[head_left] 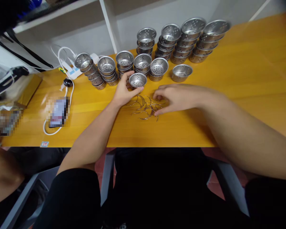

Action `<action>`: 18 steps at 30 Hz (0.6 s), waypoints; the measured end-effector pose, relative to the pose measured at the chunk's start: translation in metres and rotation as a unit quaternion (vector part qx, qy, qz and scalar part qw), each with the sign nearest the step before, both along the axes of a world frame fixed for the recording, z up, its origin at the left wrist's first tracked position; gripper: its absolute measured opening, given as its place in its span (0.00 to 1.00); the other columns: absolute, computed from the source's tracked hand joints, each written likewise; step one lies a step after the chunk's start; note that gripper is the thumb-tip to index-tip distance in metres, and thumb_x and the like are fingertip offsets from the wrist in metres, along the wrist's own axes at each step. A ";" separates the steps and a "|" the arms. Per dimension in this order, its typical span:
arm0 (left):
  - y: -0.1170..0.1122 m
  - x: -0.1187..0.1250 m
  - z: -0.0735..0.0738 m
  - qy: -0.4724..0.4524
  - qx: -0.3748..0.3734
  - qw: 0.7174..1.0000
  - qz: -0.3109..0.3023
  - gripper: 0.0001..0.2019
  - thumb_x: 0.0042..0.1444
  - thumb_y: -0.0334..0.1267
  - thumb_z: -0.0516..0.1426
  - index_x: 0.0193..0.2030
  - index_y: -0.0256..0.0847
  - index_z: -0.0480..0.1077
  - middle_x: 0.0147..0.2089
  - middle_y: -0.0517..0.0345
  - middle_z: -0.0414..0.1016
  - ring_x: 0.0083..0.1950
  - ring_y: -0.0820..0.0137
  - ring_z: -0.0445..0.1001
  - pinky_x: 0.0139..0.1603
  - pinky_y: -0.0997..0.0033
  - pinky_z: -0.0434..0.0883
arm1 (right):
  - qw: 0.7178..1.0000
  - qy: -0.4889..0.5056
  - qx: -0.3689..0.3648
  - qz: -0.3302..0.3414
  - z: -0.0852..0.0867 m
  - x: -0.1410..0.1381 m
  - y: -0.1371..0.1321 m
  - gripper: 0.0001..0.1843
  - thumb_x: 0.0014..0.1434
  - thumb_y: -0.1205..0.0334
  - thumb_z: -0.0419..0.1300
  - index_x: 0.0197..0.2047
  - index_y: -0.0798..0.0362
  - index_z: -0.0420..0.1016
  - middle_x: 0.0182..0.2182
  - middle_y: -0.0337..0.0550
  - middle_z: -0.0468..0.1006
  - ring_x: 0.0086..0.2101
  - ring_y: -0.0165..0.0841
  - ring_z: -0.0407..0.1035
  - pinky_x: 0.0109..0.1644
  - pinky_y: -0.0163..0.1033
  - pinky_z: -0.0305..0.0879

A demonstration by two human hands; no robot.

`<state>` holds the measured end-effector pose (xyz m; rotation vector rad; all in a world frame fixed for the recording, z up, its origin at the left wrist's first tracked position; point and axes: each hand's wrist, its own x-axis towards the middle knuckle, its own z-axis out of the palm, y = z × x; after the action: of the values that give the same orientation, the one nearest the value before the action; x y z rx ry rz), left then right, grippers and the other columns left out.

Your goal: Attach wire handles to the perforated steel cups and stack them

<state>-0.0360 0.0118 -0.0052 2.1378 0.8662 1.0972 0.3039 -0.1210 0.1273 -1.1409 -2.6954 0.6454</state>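
Note:
My left hand grips a small perforated metal cup by its side, thumb at the near side and fingers behind. The cup stands upright, its holed bottom facing up toward me. Just right of it, a loose heap of thin curved metal wires lies on the table. Over the right edge of these wires reaches my right hand, fingers curled and thumb apart from them, with a gap between. No held thing shows in that gap.
Stacks of perforated metal cups stand along the back of the wooden table, with a single cup at the right. On the left are a phone, a white cable and a power strip. Another person's arm is at far left.

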 end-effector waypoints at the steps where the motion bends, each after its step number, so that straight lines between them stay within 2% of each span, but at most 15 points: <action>1: -0.001 0.001 0.001 0.000 -0.003 1.000 0.001 0.60 0.61 0.86 0.77 0.87 0.55 0.65 0.87 0.38 0.77 0.85 0.40 0.85 0.89 0.30 0.85 | 1.000 -0.018 -0.001 0.002 -0.002 -0.004 -0.001 0.30 0.69 0.33 0.84 0.55 0.49 0.87 0.57 0.58 0.91 0.50 0.53 0.84 0.56 0.57 0.77; 3: -0.003 0.002 0.003 -0.001 -0.007 1.000 0.004 0.60 0.61 0.86 0.77 0.87 0.55 0.65 0.86 0.38 0.77 0.85 0.40 0.86 0.88 0.30 0.87 | 0.999 -0.044 -0.013 0.000 -0.004 -0.010 -0.002 0.25 0.72 0.39 0.81 0.57 0.50 0.87 0.59 0.59 0.90 0.52 0.54 0.85 0.60 0.57 0.78; 8: -0.010 0.005 0.009 -0.002 -0.008 1.000 0.014 0.58 0.63 0.84 0.77 0.86 0.55 0.66 0.85 0.38 0.79 0.84 0.40 0.86 0.88 0.28 0.86 | 0.999 -0.044 -0.008 0.008 -0.005 -0.014 0.002 0.07 0.80 0.56 0.71 0.55 0.50 0.88 0.55 0.56 0.92 0.49 0.50 0.85 0.59 0.54 0.78; 13: -0.012 0.007 0.010 -0.007 -0.015 1.000 0.008 0.59 0.61 0.85 0.78 0.86 0.55 0.65 0.85 0.38 0.78 0.84 0.41 0.87 0.86 0.33 0.88 | 0.997 -0.070 0.034 -0.003 -0.009 -0.018 0.002 0.09 0.80 0.65 0.65 0.53 0.50 0.89 0.54 0.55 0.92 0.49 0.48 0.84 0.57 0.51 0.75; 18: -0.008 0.007 0.006 -0.005 0.008 1.000 0.017 0.62 0.59 0.86 0.78 0.86 0.55 0.65 0.87 0.37 0.77 0.86 0.40 0.85 0.84 0.36 0.90 | 0.996 -0.050 0.060 -0.032 -0.013 -0.022 0.001 0.05 0.76 0.65 0.69 0.44 0.48 0.84 0.47 0.51 0.88 0.43 0.46 0.79 0.47 0.49 0.65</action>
<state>-0.0289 0.0043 0.0006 2.1356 0.8948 1.1336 0.2820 -0.1202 0.1142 -1.2545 -2.7234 0.4215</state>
